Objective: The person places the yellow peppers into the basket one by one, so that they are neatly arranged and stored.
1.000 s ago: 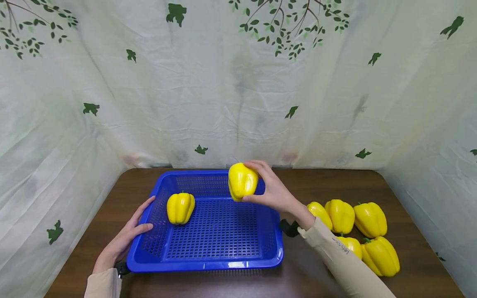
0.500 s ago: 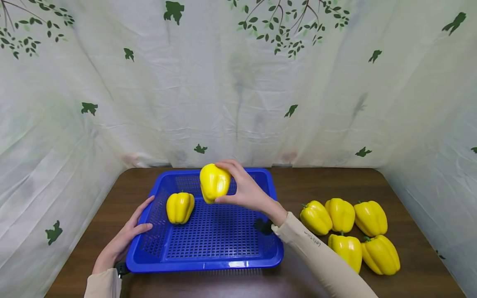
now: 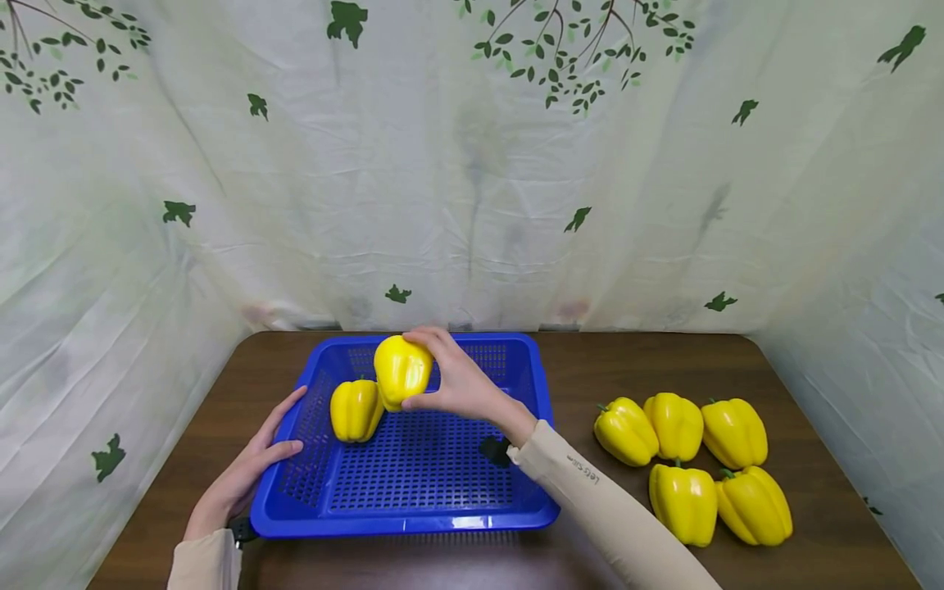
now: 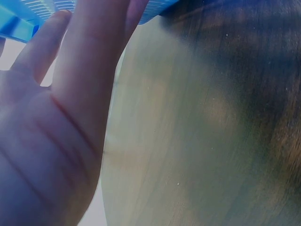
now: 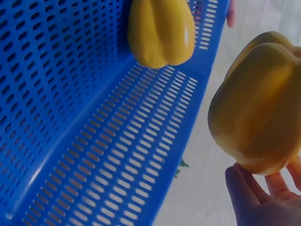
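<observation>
My right hand [image 3: 460,381] grips a yellow bell pepper [image 3: 401,373] between thumb and fingers, over the far part of a blue plastic basket [image 3: 406,525]. The right wrist view shows the held pepper [image 5: 258,108] apart from the basket's perforated wall [image 5: 117,155]. Another yellow bell pepper [image 3: 356,411] lies inside the basket near its left end. In the head view the held one partly overlaps it; whether they touch I cannot tell. With fairly straight fingers, my left hand [image 3: 247,467] rests against the basket's left rim; in the left wrist view its fingers [image 4: 89,52] reach up to the basket.
Several yellow bell peppers [image 3: 683,504] lie grouped on the brown wooden table [image 3: 575,360] to the right of the basket. A pale curtain [image 3: 472,180] printed with leaves encloses the back and sides.
My right hand has carried the held pepper leftward over the basket and lately a little lower, towards the pepper inside. The left hand and the basket have stayed put.
</observation>
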Demonstrator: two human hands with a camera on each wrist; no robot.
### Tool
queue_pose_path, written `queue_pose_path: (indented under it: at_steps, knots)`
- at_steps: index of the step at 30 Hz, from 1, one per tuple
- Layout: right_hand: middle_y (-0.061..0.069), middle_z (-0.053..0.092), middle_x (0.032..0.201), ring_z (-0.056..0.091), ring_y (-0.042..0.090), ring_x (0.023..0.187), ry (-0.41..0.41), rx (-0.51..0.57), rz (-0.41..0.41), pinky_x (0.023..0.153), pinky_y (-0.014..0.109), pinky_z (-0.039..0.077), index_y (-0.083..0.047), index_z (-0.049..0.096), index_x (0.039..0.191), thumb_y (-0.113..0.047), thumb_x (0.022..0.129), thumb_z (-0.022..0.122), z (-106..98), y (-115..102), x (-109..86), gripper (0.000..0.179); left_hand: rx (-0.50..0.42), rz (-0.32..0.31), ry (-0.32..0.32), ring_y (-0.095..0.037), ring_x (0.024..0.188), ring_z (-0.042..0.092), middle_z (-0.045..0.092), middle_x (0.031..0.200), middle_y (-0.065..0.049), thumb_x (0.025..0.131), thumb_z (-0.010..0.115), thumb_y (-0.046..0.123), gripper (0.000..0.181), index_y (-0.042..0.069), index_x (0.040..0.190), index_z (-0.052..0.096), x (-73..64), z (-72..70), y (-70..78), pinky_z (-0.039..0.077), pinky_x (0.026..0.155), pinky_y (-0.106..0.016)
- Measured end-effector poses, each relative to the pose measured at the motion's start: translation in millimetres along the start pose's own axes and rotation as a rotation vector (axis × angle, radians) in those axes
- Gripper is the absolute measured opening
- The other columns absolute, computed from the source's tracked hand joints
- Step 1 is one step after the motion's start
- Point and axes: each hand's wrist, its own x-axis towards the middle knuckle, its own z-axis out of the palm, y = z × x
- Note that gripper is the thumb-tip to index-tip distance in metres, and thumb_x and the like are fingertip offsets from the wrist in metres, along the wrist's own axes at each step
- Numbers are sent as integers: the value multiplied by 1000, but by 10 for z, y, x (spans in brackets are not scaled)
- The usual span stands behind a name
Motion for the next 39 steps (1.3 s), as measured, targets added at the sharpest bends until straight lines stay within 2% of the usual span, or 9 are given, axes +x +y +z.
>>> queue_pose_path:
  at_steps: [11,19,26,33,39]
  knots:
    - [7,35,142,43,20,122,-56,-57,45,99,32,38,-10,39,142,-27,74,83,191,40,69,83,-1,6,-4,-43,119,36,0,150,-21,97,44,12,72,32,154,5,6,-3,2,47,85,-53]
    - [8,35,141,44,21,122,-72,-92,70,99,32,38,-7,40,141,-24,73,83,264,119,82,82,6,5,1,-43,118,36,1,150,-21,97,44,12,71,32,154,5,7,-2,-2,47,85,-51]
    - [8,37,139,47,21,118,-84,-133,116,96,31,41,-7,42,140,-24,71,84,308,179,85,82,24,-5,15,-46,120,32,0,151,-22,97,45,14,72,32,154,5,10,6,3,46,86,-53]
    - [9,38,138,48,22,117,-91,-158,139,95,32,42,-7,43,139,-24,70,85,372,242,71,82,9,8,1,-42,118,36,0,150,-21,97,44,12,72,33,154,5,7,-2,0,47,85,-51]
    - [8,40,136,49,21,116,-92,-195,117,93,31,43,-8,44,138,-26,70,85,460,317,54,81,-2,15,-8,-36,116,40,1,149,-21,98,43,11,71,32,154,5,1,2,-6,48,84,-47]
